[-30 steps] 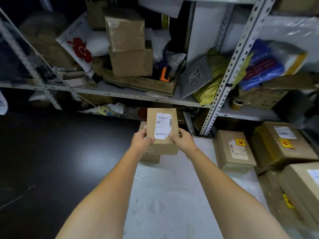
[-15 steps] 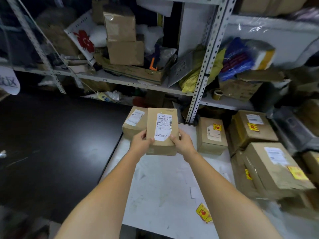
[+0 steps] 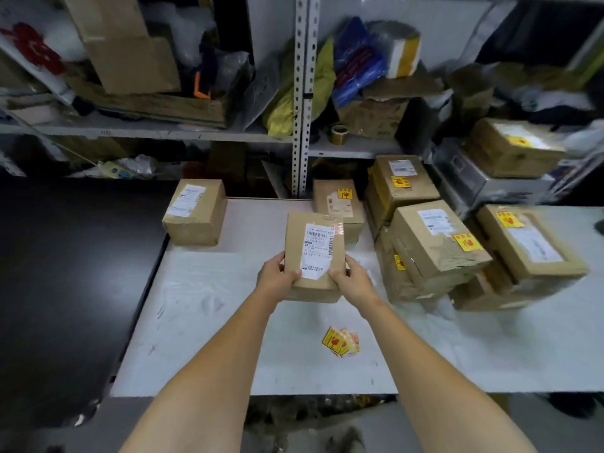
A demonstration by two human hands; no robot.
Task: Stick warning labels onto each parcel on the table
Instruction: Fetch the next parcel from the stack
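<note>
The white table (image 3: 212, 322) carried a heap of labelled parcels (image 3: 438, 246) along its right side, yellow stickers showing on them, and one unlabelled parcel (image 3: 196, 217) at its far left corner. Over the table's middle was the held parcel (image 3: 313, 256), a small brown cardboard box. It had a white shipping slip on its top face and clear tape by the far right corner, and no yellow sticker showed on it.

It looked stiff and light enough for an easy two-handed carry, best taken by its long side walls. The left hand (image 3: 277, 279) gripped the near left edge and the right hand (image 3: 351, 281) the near right edge, thumbs on top. Whether its base touched the table was hard to tell.

The warning labels (image 3: 340, 341), a small loose yellow stack, lay nearer the person. They looked thin and floppy, so each would probably be picked up by a corner.
</note>
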